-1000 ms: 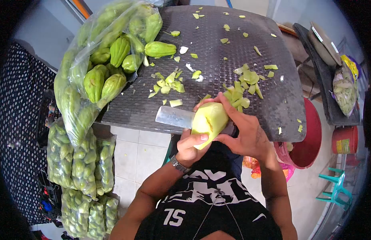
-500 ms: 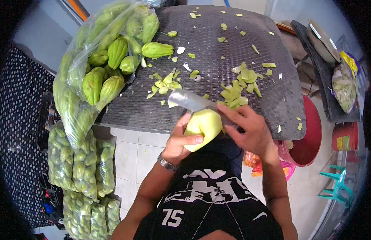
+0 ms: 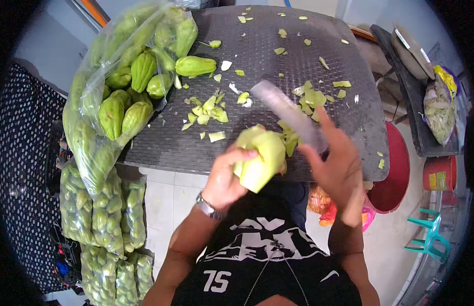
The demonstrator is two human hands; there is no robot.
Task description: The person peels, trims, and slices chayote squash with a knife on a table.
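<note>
My left hand (image 3: 227,176), with a watch at the wrist, grips a pale, peeled chayote (image 3: 261,160) over the near edge of the table. In my right hand (image 3: 336,158) is a knife (image 3: 288,111), its broad blade smeared by motion and pointing up and left, apart from the chayote. The handle is mostly hidden by the fingers. Green peelings (image 3: 312,97) lie heaped beyond the blade, and a second scatter of peelings (image 3: 209,109) sits left of it. A whole chayote (image 3: 195,66) rests on the table beside a large clear bag (image 3: 89,137) full of chayotes.
The dark woven-pattern table (image 3: 165,148) spans the middle. Several filled bags (image 3: 106,214) are stacked on the floor at left. To the right are a red tub (image 3: 395,168), a side table (image 3: 436,145) with a bag of greens (image 3: 440,112), and a teal stool (image 3: 431,239).
The knife has swung up and right, away from the chayote, with my right hand. The chayote has turned slightly in my left hand. The view has shifted a little.
</note>
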